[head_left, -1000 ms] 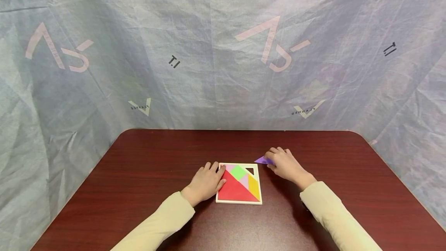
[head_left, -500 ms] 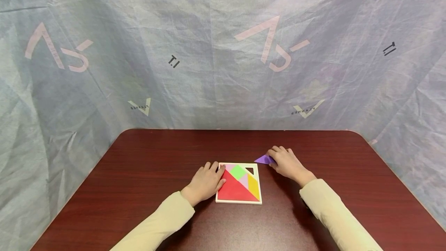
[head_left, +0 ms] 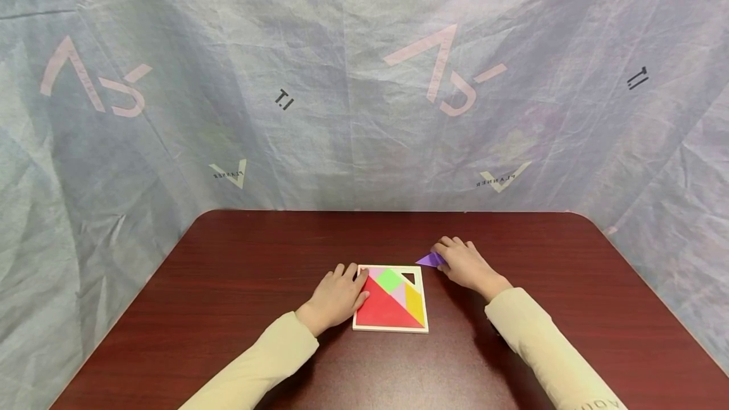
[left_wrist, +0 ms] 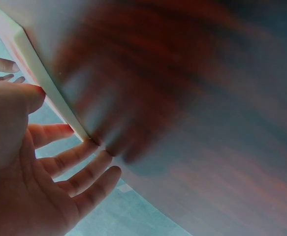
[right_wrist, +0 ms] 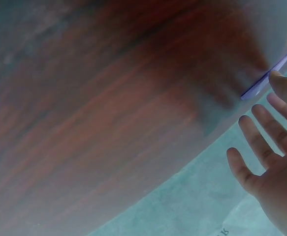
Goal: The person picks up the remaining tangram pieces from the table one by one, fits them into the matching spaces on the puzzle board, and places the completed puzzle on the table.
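A white-framed square puzzle tray (head_left: pixel 390 329) lies on the dark red table, holding a red triangle (head_left: pixel 380 310), a green piece (head_left: pixel 390 279), a yellow piece (head_left: pixel 416 305) and pink pieces. A small triangular gap (head_left: pixel 409 279) shows near its far right corner. My left hand (head_left: pixel 337 297) rests with straight fingers against the tray's left edge (left_wrist: pixel 45 83). A purple triangle (head_left: pixel 428 260) lies on the table just beyond the tray's far right corner. My right hand (head_left: pixel 464 264) touches it with spread fingers, and in the right wrist view the thumb (right_wrist: pixel 286 86) meets the purple triangle (right_wrist: pixel 261 81).
The dark red table (head_left: pixel 228 283) has rounded far corners and a crinkled grey-blue printed sheet (head_left: pixel 353 93) hangs behind and around it. Both forearms wear pale yellow sleeves (head_left: pixel 535 340).
The right hand and the purple triangle have shifted only slightly on the table. The left hand has stayed against the tray.
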{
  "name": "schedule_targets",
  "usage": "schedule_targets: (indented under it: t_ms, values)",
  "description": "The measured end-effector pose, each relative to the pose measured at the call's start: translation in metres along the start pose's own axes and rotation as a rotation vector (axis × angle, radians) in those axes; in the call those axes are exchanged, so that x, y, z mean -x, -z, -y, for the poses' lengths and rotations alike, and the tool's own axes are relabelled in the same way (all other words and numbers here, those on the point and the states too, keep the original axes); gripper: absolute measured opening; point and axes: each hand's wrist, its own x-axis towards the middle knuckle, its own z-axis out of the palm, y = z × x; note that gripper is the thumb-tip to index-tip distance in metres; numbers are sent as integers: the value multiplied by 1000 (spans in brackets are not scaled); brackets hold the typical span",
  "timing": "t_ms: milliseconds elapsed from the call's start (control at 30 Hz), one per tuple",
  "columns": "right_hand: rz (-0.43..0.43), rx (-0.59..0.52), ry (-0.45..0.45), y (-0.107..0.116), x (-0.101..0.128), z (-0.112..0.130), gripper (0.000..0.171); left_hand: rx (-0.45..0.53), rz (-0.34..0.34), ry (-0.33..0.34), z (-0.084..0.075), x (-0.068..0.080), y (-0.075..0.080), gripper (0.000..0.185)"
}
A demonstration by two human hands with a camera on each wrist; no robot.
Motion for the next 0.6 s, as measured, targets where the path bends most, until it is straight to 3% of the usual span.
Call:
schedule_targets:
  t_ms: [600]
  values:
    - [56,19,-25,-2,-2,0,29,-1,-21,-7,0,0,-1,44]
